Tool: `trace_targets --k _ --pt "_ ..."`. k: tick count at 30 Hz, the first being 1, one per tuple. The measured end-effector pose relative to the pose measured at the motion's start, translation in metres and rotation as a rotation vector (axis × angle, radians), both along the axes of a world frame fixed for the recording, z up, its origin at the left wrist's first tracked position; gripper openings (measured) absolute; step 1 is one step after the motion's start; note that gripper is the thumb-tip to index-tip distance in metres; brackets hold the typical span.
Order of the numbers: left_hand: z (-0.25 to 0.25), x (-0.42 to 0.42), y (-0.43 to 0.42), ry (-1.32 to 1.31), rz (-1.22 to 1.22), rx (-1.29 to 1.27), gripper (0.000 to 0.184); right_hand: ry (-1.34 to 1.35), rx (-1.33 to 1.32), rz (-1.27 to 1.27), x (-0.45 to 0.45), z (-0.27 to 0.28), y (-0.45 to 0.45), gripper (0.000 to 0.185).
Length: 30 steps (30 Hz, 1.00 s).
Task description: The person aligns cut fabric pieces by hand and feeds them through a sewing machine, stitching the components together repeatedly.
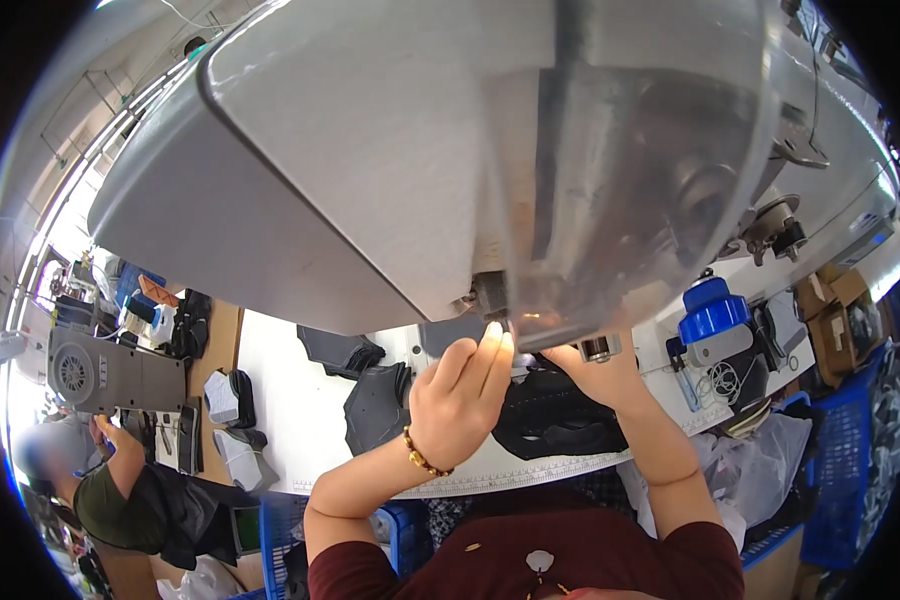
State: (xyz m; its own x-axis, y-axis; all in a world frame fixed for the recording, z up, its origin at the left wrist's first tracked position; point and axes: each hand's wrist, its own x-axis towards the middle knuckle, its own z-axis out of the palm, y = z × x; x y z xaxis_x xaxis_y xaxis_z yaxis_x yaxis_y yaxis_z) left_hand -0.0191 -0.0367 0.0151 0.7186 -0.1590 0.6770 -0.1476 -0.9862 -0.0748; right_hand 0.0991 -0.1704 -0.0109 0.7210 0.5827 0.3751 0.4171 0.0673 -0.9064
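Blue crate (838, 480), contents unclear; left hand (458, 398) at machine (370, 170).

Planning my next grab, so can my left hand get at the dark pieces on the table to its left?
Probably yes: the dark pieces lie on the white tabletop close by the left hand, and nothing visible blocks the way between them.

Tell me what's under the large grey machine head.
Black flat panels on a white, ruler-edged tabletop show below the large grey machine head, with the left grip at its lower edge. Its body hides the surface farther in and part of the right grip.
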Motion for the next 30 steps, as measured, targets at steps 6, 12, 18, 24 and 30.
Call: trace_targets --k 6,12,18,24,30 --pt "-0.017 -0.002 -0.011 -0.115 -0.034 -0.222 0.029 0.054 0.06 0.021 -0.003 -0.001 -0.006 0.018" --pt "-0.025 0.005 0.003 -0.25 -0.164 -0.214 0.02 0.261 0.061 0.223 0.002 0.006 -0.018 0.019" --pt "-0.027 0.008 0.015 -0.265 -0.219 -0.006 0.023 0.334 0.127 0.291 0.006 -0.002 -0.015 0.019" --pt "-0.017 0.008 0.018 -0.247 -0.232 0.139 0.019 0.322 0.128 0.311 0.006 0.002 -0.015 0.021" --pt "0.001 0.009 0.021 -0.171 -0.259 0.285 0.009 0.214 -0.096 0.28 0.009 0.018 -0.034 0.026"
